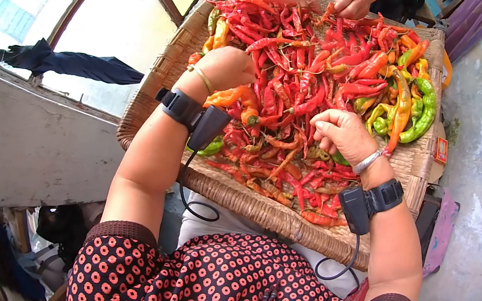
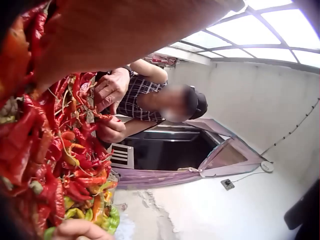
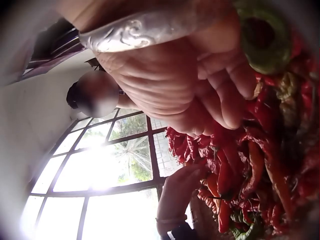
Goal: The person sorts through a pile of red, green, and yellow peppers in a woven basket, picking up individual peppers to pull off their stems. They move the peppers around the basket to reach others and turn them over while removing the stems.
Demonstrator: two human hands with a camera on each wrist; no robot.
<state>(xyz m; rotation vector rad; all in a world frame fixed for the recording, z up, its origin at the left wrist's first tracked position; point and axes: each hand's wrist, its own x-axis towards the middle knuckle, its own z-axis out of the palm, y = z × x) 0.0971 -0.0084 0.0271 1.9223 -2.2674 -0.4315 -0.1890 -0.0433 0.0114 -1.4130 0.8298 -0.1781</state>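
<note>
A wide heap of red chili peppers (image 1: 295,63) covers a woven tray (image 1: 280,222). My left hand (image 1: 226,67) reaches over the heap's left side, close to orange peppers (image 1: 234,94); its fingertips are hidden in the head view. The right wrist view shows the left hand (image 3: 180,192) with its fingers right at the red peppers, and I cannot tell whether they grip one. My right hand (image 1: 347,134) hangs over the middle right of the heap, fingers loosely bent. From the right wrist, no pepper shows in the right hand's (image 3: 165,85) bent fingers.
Across the tray, another person's hands (image 1: 354,0) handle peppers at the far edge. Green and yellow peppers (image 1: 420,111) lie along the right side. A folded dark umbrella (image 1: 88,65) lies by the window on the left. A small red box (image 1: 441,150) sits at the tray's right edge.
</note>
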